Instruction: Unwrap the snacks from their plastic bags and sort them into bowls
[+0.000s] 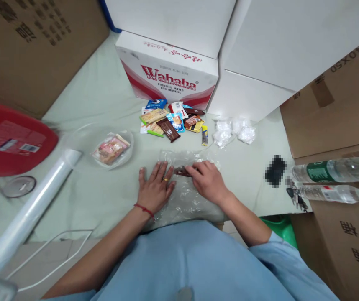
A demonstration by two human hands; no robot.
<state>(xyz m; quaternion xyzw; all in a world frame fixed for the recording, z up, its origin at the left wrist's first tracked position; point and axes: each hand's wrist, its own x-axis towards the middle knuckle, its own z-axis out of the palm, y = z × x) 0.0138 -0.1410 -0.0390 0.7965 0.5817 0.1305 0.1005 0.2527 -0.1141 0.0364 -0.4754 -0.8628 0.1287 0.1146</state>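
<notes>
My left hand (pixel 155 188) lies flat with fingers spread on a clear plastic sheet (pixel 184 205) spread over the table in front of me. A ring and a red cord bracelet are on it. My right hand (pixel 208 180) has thumb and fingers closed on the right end of a small brown-wrapped snack (pixel 181 171), which rests on the plastic. The snack's left end is close to my left fingertips. Beyond the sheet lies a pile of wrapped snacks (pixel 168 127), with a small yellow-and-dark packet (pixel 204 136) at its right.
A clear plastic bowl (pixel 130 152) at left holds a pink packet (pixel 112 149). A film roll (pixel 35 205) and red container (pixel 13 140) are farther left. A Wahaha carton (pixel 167 79) stands behind. Crumpled plastic bundles (pixel 234 131), keys (pixel 296 198) and two bottles (pixel 352 169) are to the right.
</notes>
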